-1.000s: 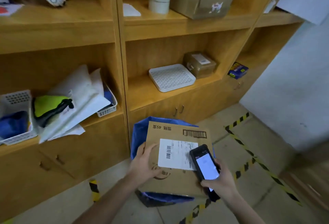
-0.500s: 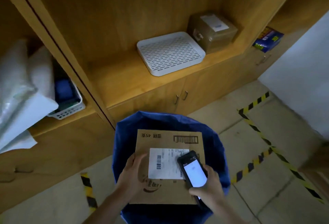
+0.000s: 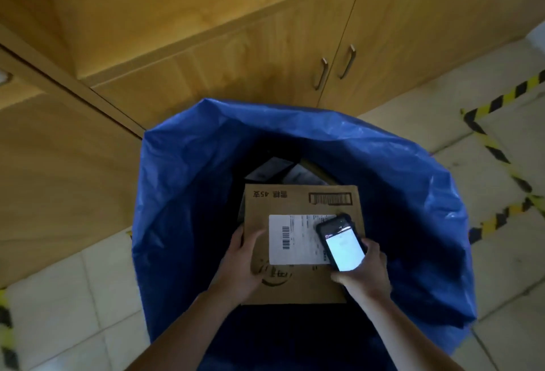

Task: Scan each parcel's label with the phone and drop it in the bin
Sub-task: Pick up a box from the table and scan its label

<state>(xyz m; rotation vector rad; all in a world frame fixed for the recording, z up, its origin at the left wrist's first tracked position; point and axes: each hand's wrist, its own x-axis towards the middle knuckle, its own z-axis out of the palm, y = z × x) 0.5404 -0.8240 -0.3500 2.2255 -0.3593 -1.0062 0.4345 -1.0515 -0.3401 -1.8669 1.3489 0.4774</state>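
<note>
Hovering flat over the mouth of the blue-lined bin (image 3: 206, 134), the parcel (image 3: 298, 204) (brown cardboard box, white label (image 3: 295, 238) face-up) sits well inside the rim. The left hand (image 3: 240, 267) pinches the box's left edge: thumb on top, other fingers under the card & out of sight. The right hand (image 3: 365, 270) is curled round the phone (image 3: 342, 246), lit screen up, its top end overlapping the label's right edge. Whether that hand also props the box from below, can't tell.

Step in hand, I'd judge: scan about done, drop next.

What could go wrong:
- Scan not confirmed. The screen is only a bright blur, so no telling if it read. Letting go too soon = fishing the box back out.
- Phone goes w/ the parcel. It's directly over the bin, so a loosened right grip during release could send it down too.
- Uneven release. If the left pinch opens while the right side is propped, the box tips, and a corner could snag the thin liner or wedge on the dark items (image 3: 274, 170) already lying below.
- Phone blocking part of the label could give a bad read.
</note>
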